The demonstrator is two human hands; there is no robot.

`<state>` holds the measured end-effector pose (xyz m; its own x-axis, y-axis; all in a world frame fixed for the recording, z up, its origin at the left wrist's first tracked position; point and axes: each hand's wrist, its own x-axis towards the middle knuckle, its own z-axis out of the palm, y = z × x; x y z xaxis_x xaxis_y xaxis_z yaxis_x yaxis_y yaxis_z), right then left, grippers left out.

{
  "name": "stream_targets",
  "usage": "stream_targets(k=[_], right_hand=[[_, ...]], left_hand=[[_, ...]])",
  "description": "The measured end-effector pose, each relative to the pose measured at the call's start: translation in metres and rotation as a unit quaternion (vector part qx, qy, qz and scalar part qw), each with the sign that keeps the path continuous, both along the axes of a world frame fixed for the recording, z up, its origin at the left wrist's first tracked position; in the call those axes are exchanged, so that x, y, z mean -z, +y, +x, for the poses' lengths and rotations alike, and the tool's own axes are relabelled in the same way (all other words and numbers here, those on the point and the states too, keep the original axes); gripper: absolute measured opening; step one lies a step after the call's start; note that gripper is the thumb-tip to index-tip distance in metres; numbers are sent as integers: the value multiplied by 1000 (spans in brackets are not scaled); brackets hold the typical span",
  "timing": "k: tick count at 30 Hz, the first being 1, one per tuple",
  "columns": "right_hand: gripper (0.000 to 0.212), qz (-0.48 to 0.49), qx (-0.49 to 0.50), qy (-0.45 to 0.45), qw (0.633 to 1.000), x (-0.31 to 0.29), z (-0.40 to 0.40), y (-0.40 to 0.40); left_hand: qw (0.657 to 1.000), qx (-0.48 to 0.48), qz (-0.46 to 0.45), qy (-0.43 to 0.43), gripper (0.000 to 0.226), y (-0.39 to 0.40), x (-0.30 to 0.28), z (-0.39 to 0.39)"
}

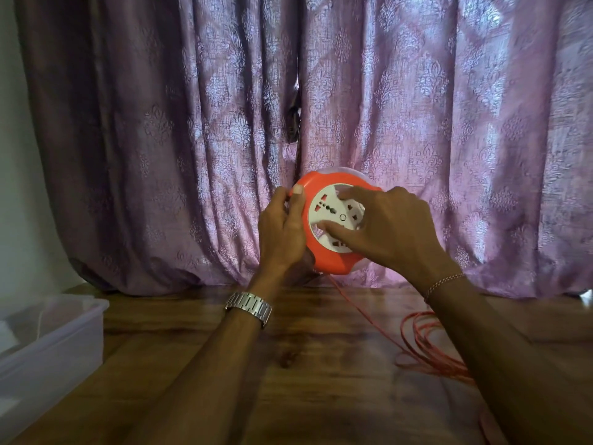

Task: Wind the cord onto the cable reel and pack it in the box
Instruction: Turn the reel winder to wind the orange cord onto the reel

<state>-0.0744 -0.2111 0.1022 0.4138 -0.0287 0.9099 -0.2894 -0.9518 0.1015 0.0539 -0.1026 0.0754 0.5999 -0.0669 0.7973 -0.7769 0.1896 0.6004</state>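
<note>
An orange cable reel [324, 256] with a white socket face is held up above the wooden table, facing me. My left hand [282, 232] grips its left rim, thumb on the front edge. My right hand [390, 228] lies over the white face with thumb and fingers spread on it. A thin orange cord [359, 311] drops from the reel's underside and runs right into a loose pile of loops [430, 345] on the table, partly hidden by my right forearm.
A translucent plastic box [61, 335] stands open at the table's left edge. A purple patterned curtain [192, 139] hangs right behind the reel. The wooden table [305, 358] stretches between my forearms.
</note>
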Motion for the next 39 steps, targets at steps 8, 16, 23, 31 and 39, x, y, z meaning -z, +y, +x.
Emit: stream_targets(k=[8,16,23,31,39], right_hand=[[31,-56,-103,85,989,-11,-12,-1],[66,-54,-73,238,967,-9,-11,2],[56,-74,-45,154,984,-6,-12,2],[70,-23,-5,10,1000,-1,-2,3],[24,-100,-125,100,982,-11,-10,-2]], left_hand=[[1000,7,-12,11,55,3,-1,0],[1000,15,-10,9,53,3,1,0],[1000,11,-6,3,46,0,2,0],[1000,14,-9,12,41,1,-1,-3],[999,21,-30,10,57,5,-3,1]])
